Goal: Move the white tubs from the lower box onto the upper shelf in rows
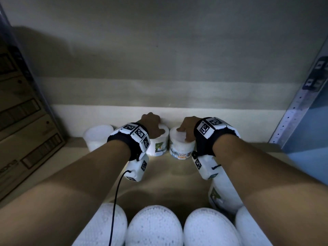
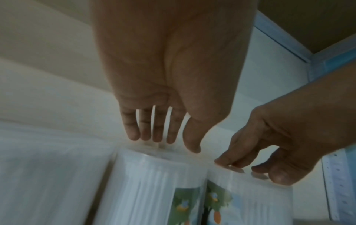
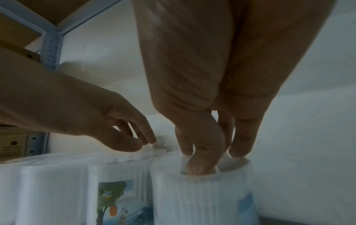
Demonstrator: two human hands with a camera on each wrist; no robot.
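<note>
Three white tubs of cotton buds stand in a row against the back wall of the shelf [image 1: 168, 174]. My left hand [image 1: 152, 121] [image 2: 167, 143] hovers over the middle tub [image 1: 159, 144] [image 2: 154, 182], fingers straight, tips at its lid. My right hand [image 1: 186, 128] [image 3: 208, 155] rests its thumb and fingertips on top of the right tub [image 1: 181, 148] [image 3: 202, 197]. Neither hand wraps round a tub. The left tub [image 1: 97, 137] stands free beside my left wrist. The two tubs under my hands touch side by side.
A front row of several white tubs [image 1: 154, 226] lines the shelf's near edge, and one more tub [image 1: 221, 196] stands under my right forearm. A cardboard box [image 1: 21, 121] fills the left side. A perforated metal upright [image 1: 298, 107] bounds the right.
</note>
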